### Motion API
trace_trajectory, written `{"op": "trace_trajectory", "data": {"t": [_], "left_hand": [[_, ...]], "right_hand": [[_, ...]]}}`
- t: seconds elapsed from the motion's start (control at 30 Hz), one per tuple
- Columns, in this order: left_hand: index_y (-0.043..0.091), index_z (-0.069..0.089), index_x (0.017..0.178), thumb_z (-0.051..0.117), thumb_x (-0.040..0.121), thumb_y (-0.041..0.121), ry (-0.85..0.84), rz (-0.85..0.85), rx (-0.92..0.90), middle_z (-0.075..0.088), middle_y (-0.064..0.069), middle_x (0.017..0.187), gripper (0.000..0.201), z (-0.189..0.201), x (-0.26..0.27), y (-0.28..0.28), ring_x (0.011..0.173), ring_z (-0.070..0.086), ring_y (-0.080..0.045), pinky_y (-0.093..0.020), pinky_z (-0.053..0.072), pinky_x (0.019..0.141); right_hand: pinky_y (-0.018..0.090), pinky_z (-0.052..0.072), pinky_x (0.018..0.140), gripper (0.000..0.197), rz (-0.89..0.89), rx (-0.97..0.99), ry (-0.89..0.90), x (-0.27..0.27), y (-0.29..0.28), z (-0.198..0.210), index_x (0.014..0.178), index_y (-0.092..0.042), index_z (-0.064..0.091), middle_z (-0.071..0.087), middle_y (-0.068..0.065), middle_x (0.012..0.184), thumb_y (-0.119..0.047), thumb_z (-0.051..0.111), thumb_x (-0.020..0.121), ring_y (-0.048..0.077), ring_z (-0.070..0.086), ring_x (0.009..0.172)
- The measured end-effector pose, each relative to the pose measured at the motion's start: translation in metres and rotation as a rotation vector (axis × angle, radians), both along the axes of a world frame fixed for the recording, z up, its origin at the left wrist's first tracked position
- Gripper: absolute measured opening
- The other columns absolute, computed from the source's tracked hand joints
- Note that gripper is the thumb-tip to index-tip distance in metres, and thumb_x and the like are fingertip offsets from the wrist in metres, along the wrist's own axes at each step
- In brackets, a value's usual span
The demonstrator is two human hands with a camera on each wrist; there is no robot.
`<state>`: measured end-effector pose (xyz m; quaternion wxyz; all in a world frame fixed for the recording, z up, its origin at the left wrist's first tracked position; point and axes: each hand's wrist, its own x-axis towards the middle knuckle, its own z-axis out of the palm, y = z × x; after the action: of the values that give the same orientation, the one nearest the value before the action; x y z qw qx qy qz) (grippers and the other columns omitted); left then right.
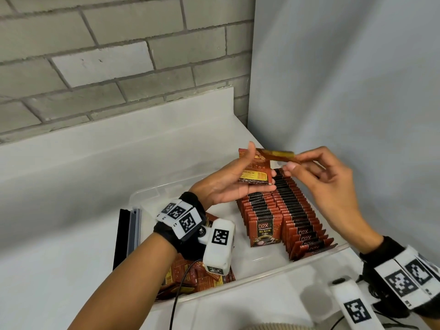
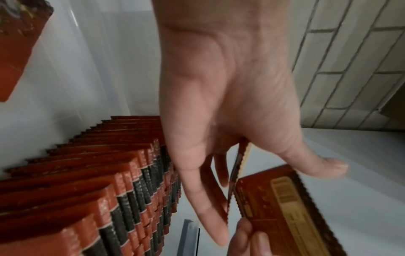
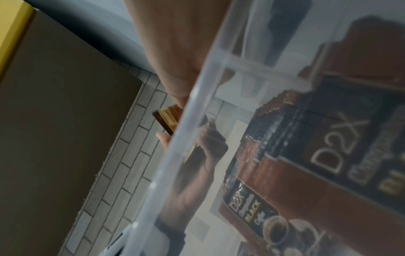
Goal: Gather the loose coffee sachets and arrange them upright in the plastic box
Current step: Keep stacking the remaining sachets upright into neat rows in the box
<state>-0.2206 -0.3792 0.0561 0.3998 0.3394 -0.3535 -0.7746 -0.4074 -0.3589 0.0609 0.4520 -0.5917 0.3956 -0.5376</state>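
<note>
The clear plastic box [image 1: 262, 272] sits on a white counter. Two rows of red-and-black coffee sachets [image 1: 297, 210] stand upright in its right half, and a loose pile of sachets [image 1: 190, 277] lies in its left front corner, partly hidden by my left wrist. Above the rows' far end my left hand [image 1: 259, 164] grips a small stack of sachets [image 1: 256, 175] between thumb and fingers. My right hand [image 1: 296, 162] pinches one sachet [image 1: 277, 155] by its edge, next to that stack. In the left wrist view that sachet [image 2: 280, 199] is beside the edge-on stack [image 2: 240, 161].
A black and grey flat piece [image 1: 126, 234] leans by the box's left side. A brick wall [image 1: 95, 67] stands behind the counter [image 1: 71, 186], and a plain white wall [image 1: 357, 91] closes the right. The right wrist view shows the box rim [image 3: 197, 121] and brown cardboard [image 3: 54, 121].
</note>
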Motion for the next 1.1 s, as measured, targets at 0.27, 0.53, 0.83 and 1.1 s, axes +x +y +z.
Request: {"op": "trace_trajectory", "data": {"t": [0.27,0.53,0.83,1.1], "left_hand": [[0.003,0.061,0.108,0.071,0.08,0.0,-0.011,0.036,-0.04,0.071,-0.011,0.101,0.03,-0.001,0.005,0.001,0.095,0.069,-0.02,-0.028,0.057,0.082],[0.005,0.061,0.106,0.055,0.082,-0.014,-0.011,0.021,-0.131,0.072,-0.009,0.099,0.031,-0.001,0.005,0.001,0.095,0.069,-0.021,-0.032,0.055,0.089],[0.005,0.058,0.117,0.06,0.085,0.016,-0.018,0.055,-0.083,0.067,-0.012,0.108,0.034,0.003,0.004,0.004,0.1,0.066,-0.022,-0.036,0.051,0.094],[0.007,0.062,0.092,0.061,0.087,0.006,0.103,0.189,-0.013,0.067,-0.009,0.08,0.005,-0.001,0.013,-0.003,0.074,0.066,-0.015,-0.031,0.058,0.074]], "right_hand": [[0.024,0.052,0.09,0.032,0.066,-0.126,0.128,-0.001,-0.004,-0.011,0.088,-0.027,0.07,0.062,0.001,0.108,0.005,0.069,0.08,0.017,0.065,0.103],[0.03,0.051,0.093,0.013,0.062,-0.008,0.13,0.0,-0.002,-0.007,0.091,-0.018,0.068,0.065,0.002,0.108,-0.007,0.066,0.084,0.015,0.065,0.103],[0.02,0.053,0.066,0.038,0.141,0.163,0.056,0.0,-0.003,-0.003,0.107,-0.017,0.059,0.068,0.004,0.08,-0.021,0.07,0.071,0.013,0.064,0.07],[0.01,0.041,0.062,0.009,0.485,-0.088,0.71,-0.018,0.007,-0.004,0.085,-0.03,0.071,0.066,-0.017,0.082,-0.025,0.074,0.078,0.005,0.059,0.07]]}}
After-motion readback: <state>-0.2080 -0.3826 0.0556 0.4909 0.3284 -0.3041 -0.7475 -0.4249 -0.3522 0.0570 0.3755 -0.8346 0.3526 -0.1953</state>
